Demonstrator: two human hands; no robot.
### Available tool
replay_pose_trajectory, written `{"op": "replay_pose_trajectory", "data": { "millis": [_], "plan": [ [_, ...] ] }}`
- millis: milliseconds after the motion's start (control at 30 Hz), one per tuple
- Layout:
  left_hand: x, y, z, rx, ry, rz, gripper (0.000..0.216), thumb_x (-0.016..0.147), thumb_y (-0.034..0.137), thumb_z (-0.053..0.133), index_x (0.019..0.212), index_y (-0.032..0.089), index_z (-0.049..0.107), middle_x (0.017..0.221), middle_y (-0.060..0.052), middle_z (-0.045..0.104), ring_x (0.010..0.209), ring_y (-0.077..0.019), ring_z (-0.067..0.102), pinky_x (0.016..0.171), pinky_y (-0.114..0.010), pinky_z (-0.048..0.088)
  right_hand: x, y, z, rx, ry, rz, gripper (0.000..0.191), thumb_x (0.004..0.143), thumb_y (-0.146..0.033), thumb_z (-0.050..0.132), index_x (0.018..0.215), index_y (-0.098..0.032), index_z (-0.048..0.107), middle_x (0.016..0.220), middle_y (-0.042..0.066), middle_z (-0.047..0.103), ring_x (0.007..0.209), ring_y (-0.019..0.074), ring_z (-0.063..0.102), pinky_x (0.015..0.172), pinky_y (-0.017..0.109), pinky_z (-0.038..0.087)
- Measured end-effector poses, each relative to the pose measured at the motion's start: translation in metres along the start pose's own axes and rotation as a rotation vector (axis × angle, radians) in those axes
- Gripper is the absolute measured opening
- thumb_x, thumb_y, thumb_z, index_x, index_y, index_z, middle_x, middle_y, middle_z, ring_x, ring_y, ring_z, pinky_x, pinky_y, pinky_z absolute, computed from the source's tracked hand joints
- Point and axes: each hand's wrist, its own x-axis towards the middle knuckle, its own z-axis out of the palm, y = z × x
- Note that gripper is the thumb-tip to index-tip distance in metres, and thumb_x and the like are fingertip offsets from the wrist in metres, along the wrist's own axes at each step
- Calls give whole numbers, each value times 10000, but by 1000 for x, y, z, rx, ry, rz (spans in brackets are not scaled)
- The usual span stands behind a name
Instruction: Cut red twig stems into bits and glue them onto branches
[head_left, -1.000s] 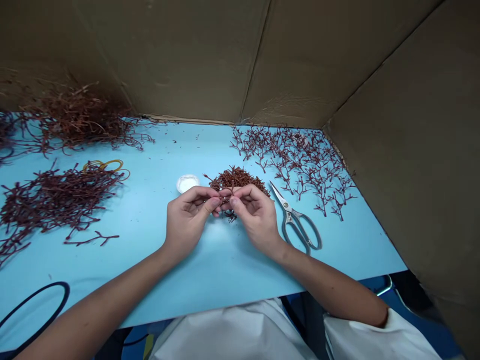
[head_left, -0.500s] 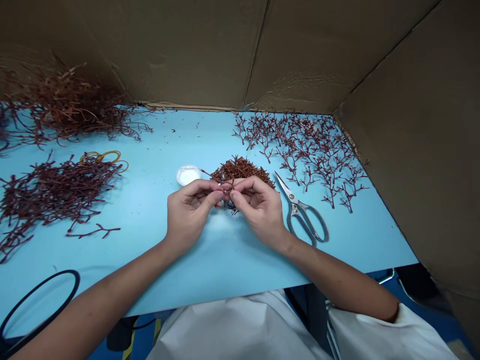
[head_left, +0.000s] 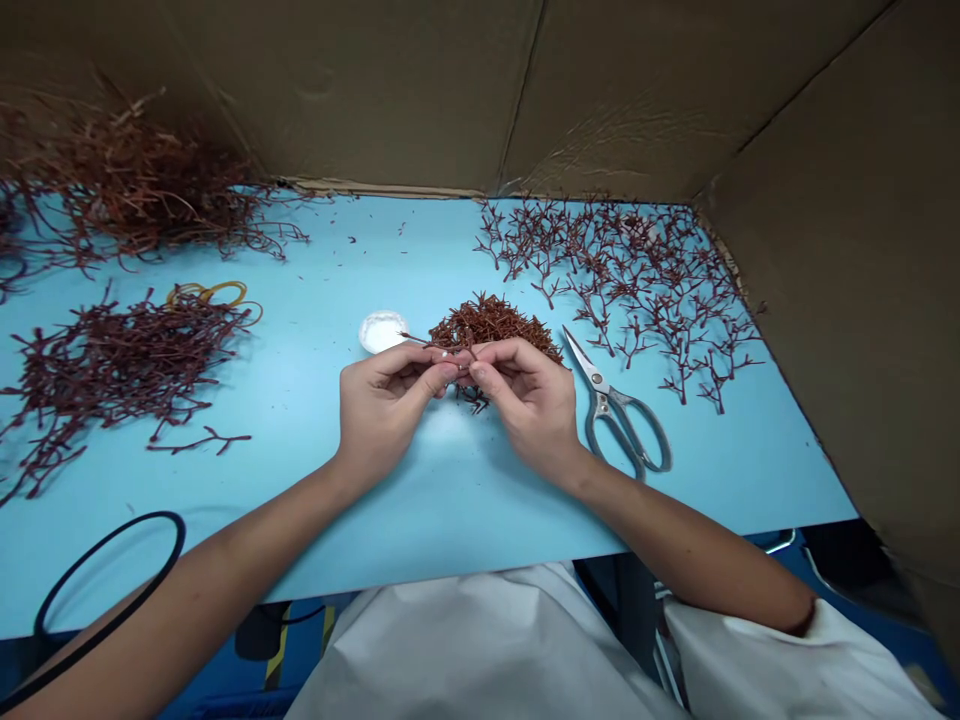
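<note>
A thin reddish-brown twig (head_left: 420, 340) lies crosswise, its free tip pointing left toward a small white dish (head_left: 382, 331) — its other end pinched where the left hand (head_left: 386, 405) and right hand (head_left: 529, 405) meet fingertip to fingertip, the left nearer the tip. Just behind sits a heap of cut sprigs (head_left: 491, 322) (a few dark bits show below the fingers); steel scissors (head_left: 600, 405) lie rightward on the blue desk (head_left: 450, 500).

Scissors (head_left: 598, 402) lie right of the sprig pile (head_left: 491, 323), a dish (head_left: 382, 331) left of it.
</note>
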Motion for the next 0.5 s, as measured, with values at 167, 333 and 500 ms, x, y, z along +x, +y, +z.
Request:
{"op": "replay_pose_trajectory", "data": {
  "millis": [167,333,500],
  "plan": [
    [-1,-1,0,-10,10,-8,110,787,268,864,777,182,796,835,-60,822,601,-142,699,591,-280,608,-2,3,0,-61,11,-37,175,972,-445,736,976,-270,724,1087,33,783,1013,198,751,925,372,653],
    [-2,0,2,-29,18,-20,71,776,222,864,768,181,806,817,-52,826,590,-133,701,591,-269,610,-3,2,2,-87,23,-74,139,980,-404,730,957,-268,725,1084,28,785,1031,190,753,933,352,641],
    [-3,0,2,-38,9,-22,62,775,208,863,772,179,808,821,-47,822,579,-127,690,596,-268,604,-3,1,4,-97,38,-66,199,955,-450,751,926,-256,723,1070,39,789,1008,194,755,911,355,643]
  ]
}}
